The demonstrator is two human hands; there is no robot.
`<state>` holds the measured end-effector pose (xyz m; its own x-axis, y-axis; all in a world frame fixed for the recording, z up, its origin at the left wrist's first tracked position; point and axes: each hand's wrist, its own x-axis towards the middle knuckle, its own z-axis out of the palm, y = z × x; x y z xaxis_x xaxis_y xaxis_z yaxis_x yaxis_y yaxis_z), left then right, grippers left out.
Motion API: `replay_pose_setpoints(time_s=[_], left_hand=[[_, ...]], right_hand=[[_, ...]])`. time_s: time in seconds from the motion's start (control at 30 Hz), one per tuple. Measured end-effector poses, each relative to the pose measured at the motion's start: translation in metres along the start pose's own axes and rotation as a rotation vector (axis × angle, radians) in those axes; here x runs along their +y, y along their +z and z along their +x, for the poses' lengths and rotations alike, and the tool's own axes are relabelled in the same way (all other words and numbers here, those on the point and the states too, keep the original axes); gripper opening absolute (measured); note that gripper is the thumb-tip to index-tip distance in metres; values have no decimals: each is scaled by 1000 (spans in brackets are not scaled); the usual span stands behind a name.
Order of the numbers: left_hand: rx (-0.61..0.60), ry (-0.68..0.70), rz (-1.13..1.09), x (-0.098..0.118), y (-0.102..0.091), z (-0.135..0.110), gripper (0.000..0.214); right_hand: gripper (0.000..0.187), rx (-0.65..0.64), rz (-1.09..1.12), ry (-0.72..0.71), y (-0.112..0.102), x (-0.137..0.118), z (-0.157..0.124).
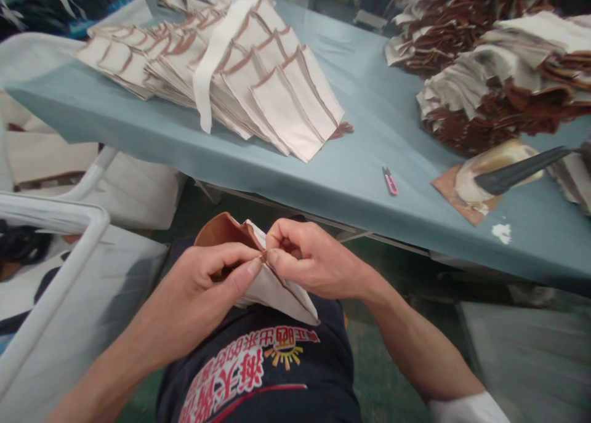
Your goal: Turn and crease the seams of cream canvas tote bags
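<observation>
A white fabric piece with brown edging and a brown inner side (289, 294) lies over my lap, on the dark printed apron (258, 367). My left hand (207, 287) pinches its brown edge between thumb and forefinger. Right beside it, my right hand (307, 257) is closed, thumb against forefinger, at the same spot on the edge. The fingertips of both hands nearly touch. Whatever small bit lies between them is mostly hidden.
A blue-covered table (323, 183) stands ahead, bearing stacked white pieces with brown edges (286, 96), pink thread snips (390, 181), a glue pot with a black-handled brush (484, 170) and brown-white piles (498, 90). White-framed carts (87, 226) stand at left.
</observation>
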<state>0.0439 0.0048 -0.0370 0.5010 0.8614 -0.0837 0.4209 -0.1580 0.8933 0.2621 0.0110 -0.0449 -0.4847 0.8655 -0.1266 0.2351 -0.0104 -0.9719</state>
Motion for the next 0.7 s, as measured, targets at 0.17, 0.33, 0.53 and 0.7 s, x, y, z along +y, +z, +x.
replay_pose_setpoints(time_s=[0.17, 0.33, 0.53, 0.7], left_hand=[[80, -15, 22, -2, 4, -1, 26], [-22, 63, -119, -10, 2, -1, 28], [-22, 28, -140, -4, -4, 2, 30], [57, 73, -11, -6, -3, -3, 29]], right_hand=[[8, -213, 186, 68, -8, 3, 11], [14, -449, 346, 125, -15, 1, 19], [16, -490, 451, 127, -15, 3, 26], [12, -396, 385, 127, -12, 2, 23]])
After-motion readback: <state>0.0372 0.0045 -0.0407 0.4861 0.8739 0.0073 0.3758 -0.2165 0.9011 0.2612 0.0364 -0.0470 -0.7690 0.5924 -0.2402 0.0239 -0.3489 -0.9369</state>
